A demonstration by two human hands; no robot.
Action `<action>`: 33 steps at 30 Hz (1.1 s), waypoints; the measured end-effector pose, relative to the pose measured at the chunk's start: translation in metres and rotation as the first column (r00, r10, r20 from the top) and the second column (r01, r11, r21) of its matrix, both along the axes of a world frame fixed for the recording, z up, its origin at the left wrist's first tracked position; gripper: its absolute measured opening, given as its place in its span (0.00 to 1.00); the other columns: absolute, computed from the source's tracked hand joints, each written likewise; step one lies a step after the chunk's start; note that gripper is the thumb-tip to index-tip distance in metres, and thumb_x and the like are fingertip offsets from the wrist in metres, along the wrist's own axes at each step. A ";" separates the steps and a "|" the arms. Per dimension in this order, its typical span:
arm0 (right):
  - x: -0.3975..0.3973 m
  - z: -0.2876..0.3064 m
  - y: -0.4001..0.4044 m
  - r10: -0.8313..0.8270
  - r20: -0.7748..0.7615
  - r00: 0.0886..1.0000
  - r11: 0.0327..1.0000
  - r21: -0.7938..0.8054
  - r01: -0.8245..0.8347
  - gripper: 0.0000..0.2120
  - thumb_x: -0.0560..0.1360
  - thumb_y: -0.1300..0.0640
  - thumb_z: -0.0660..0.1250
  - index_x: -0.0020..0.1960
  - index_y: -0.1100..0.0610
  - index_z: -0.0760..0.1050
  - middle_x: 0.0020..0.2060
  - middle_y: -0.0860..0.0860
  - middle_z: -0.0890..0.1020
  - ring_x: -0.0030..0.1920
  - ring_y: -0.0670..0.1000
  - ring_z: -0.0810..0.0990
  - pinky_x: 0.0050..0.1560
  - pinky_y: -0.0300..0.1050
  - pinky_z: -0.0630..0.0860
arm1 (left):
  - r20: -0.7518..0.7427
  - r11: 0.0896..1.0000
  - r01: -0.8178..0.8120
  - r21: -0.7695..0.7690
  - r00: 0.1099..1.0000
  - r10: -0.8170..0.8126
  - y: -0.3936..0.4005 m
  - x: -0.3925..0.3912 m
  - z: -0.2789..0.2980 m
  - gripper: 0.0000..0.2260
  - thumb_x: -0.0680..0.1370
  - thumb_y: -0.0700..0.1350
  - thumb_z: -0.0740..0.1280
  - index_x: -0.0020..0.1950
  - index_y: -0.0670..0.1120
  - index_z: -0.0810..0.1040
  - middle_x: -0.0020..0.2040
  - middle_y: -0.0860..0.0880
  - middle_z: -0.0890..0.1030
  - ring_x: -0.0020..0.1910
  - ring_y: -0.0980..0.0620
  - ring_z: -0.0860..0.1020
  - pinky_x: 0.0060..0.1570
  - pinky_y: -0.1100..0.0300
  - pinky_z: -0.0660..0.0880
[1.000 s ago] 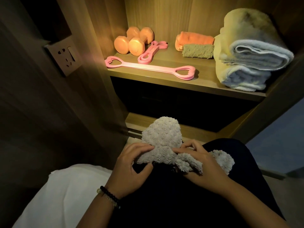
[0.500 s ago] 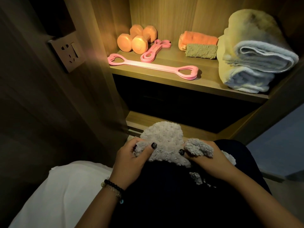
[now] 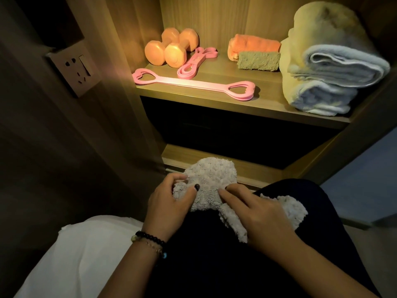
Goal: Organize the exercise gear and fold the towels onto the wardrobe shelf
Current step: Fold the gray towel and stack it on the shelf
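A small fluffy grey towel lies bunched on my dark lap. My left hand pinches its left fold between thumb and fingers. My right hand lies flat on the towel's right part, fingers straight and pressing it down. On the lit wardrobe shelf stand two orange dumbbells, a long pink resistance band with heart-shaped handles and a shorter pink band. Further right lie a folded orange towel, a folded grey-green towel and a stack of large pale towels.
A wall socket with a switch sits on the wardrobe's left side panel. A lower wooden ledge runs under the dark gap below the shelf. White bedding lies at the lower left, a pale floor at the right.
My right hand let go of the fold it had lifted and now presses flat on the towel. My left hand kept its pinch on the left fold.
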State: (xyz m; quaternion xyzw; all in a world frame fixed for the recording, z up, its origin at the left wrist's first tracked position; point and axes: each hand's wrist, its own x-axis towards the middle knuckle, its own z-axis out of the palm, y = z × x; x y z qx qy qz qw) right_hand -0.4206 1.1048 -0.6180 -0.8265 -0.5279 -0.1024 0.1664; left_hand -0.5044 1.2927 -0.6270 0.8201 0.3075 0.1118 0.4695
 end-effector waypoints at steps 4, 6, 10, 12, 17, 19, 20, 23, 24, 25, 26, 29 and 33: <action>0.007 -0.003 -0.005 0.003 -0.256 0.967 0.995 -0.096 -0.029 0.33 0.71 0.33 0.56 0.69 0.51 0.69 0.62 0.47 0.72 0.27 0.43 0.69 0.26 0.31 0.61 | 0.112 0.899 0.154 0.410 0.970 -0.217 0.000 0.003 0.002 0.12 0.75 0.42 0.64 0.50 0.58 0.79 0.49 0.62 0.74 0.52 0.60 0.71 0.54 0.54 0.70; 0.011 -0.007 -0.005 -0.009 -0.299 0.954 0.993 -0.112 -0.026 0.36 0.68 0.30 0.57 0.70 0.47 0.66 0.63 0.45 0.69 0.31 0.45 0.75 0.26 0.32 0.62 | 0.074 0.803 0.269 0.531 0.930 -0.360 0.001 0.002 0.004 0.15 0.72 0.41 0.61 0.53 0.55 0.81 0.49 0.60 0.76 0.53 0.60 0.70 0.53 0.60 0.64; 0.018 -0.013 -0.007 -0.029 -0.344 0.939 0.999 -0.043 0.015 0.32 0.66 0.40 0.58 0.69 0.45 0.67 0.61 0.43 0.71 0.31 0.45 0.76 0.25 0.35 0.69 | -0.034 0.767 0.435 0.470 0.878 -0.478 0.007 -0.005 0.003 0.20 0.73 0.54 0.59 0.64 0.56 0.76 0.56 0.62 0.74 0.58 0.62 0.69 0.58 0.63 0.59; 0.020 -0.014 -0.009 -0.021 -0.408 0.913 1.000 -0.015 0.016 0.30 0.67 0.45 0.61 0.69 0.43 0.67 0.62 0.41 0.71 0.39 0.48 0.80 0.32 0.46 0.78 | -0.062 0.742 0.456 0.491 0.868 -0.493 0.009 -0.008 -0.002 0.22 0.73 0.56 0.61 0.67 0.58 0.73 0.58 0.62 0.74 0.58 0.61 0.68 0.56 0.63 0.61; 0.024 -0.011 -0.012 -0.026 -0.531 0.847 1.000 0.001 0.031 0.32 0.70 0.65 0.68 0.69 0.42 0.67 0.64 0.42 0.72 0.58 0.48 0.77 0.54 0.48 0.78 | 0.083 0.841 0.402 0.361 0.885 -0.459 0.010 -0.009 -0.003 0.18 0.74 0.54 0.63 0.63 0.56 0.76 0.55 0.67 0.76 0.57 0.63 0.73 0.55 0.61 0.71; 0.027 -0.006 -0.014 -0.017 -0.631 0.776 0.999 0.023 0.041 0.28 0.73 0.67 0.65 0.66 0.43 0.69 0.62 0.43 0.75 0.57 0.44 0.76 0.54 0.41 0.75 | 0.164 0.890 0.382 0.250 0.889 -0.427 0.010 -0.009 0.001 0.14 0.75 0.52 0.65 0.60 0.57 0.78 0.55 0.65 0.78 0.56 0.63 0.77 0.55 0.65 0.74; 0.027 -0.004 -0.014 -0.005 -0.682 0.732 0.998 0.037 0.042 0.24 0.75 0.67 0.64 0.64 0.44 0.70 0.59 0.44 0.77 0.53 0.41 0.77 0.52 0.38 0.75 | 0.187 0.906 0.373 0.203 0.893 -0.409 0.009 -0.008 0.004 0.12 0.75 0.52 0.66 0.58 0.57 0.79 0.54 0.64 0.80 0.56 0.64 0.78 0.54 0.67 0.75; 0.029 -0.002 -0.014 0.042 -0.775 0.631 0.991 0.114 0.074 0.08 0.79 0.60 0.63 0.57 0.51 0.74 0.49 0.47 0.81 0.49 0.44 0.79 0.51 0.44 0.76 | 0.200 0.937 0.334 0.104 0.916 -0.348 0.006 -0.006 0.011 0.12 0.72 0.59 0.65 0.53 0.58 0.81 0.52 0.64 0.81 0.52 0.64 0.79 0.50 0.68 0.76; 0.029 -0.002 -0.013 0.045 -0.792 0.609 0.988 0.126 0.091 0.06 0.80 0.58 0.63 0.56 0.54 0.75 0.47 0.49 0.81 0.49 0.48 0.79 0.52 0.51 0.76 | 0.188 0.945 0.318 0.081 0.926 -0.328 0.006 -0.005 0.012 0.14 0.71 0.61 0.65 0.52 0.58 0.82 0.51 0.64 0.81 0.52 0.63 0.79 0.50 0.66 0.76; 0.030 -0.004 -0.013 0.039 -0.798 0.601 0.986 0.128 0.105 0.05 0.79 0.57 0.63 0.54 0.55 0.75 0.46 0.52 0.80 0.49 0.52 0.79 0.52 0.56 0.75 | 0.166 0.951 0.304 0.058 0.936 -0.310 0.007 -0.003 0.012 0.14 0.70 0.62 0.65 0.51 0.58 0.82 0.51 0.64 0.82 0.52 0.63 0.79 0.51 0.64 0.76; 0.031 -0.006 -0.012 0.027 -0.805 0.592 0.985 0.121 0.120 0.05 0.79 0.57 0.64 0.54 0.56 0.75 0.46 0.53 0.80 0.49 0.54 0.79 0.53 0.59 0.74 | 0.138 0.955 0.295 0.037 0.945 -0.297 0.007 -0.001 0.012 0.14 0.70 0.62 0.66 0.50 0.58 0.82 0.51 0.63 0.82 0.53 0.63 0.79 0.52 0.62 0.76; 0.032 -0.012 -0.009 -0.024 -0.811 0.585 0.977 0.104 0.184 0.08 0.77 0.58 0.66 0.54 0.48 0.75 0.47 0.48 0.82 0.49 0.48 0.80 0.53 0.54 0.76 | 0.035 0.965 0.261 0.011 0.965 -0.261 0.008 0.009 0.015 0.05 0.74 0.54 0.70 0.48 0.57 0.82 0.50 0.59 0.82 0.48 0.61 0.79 0.49 0.59 0.76; 0.027 -0.015 -0.009 -0.038 -0.429 0.903 0.959 0.237 0.153 0.16 0.72 0.53 0.69 0.60 0.51 0.76 0.54 0.44 0.76 0.49 0.45 0.79 0.43 0.46 0.80 | -0.030 0.977 0.211 0.029 0.977 -0.210 0.005 0.020 0.021 0.02 0.75 0.49 0.69 0.46 0.53 0.80 0.46 0.54 0.82 0.27 0.60 0.76 0.28 0.70 0.69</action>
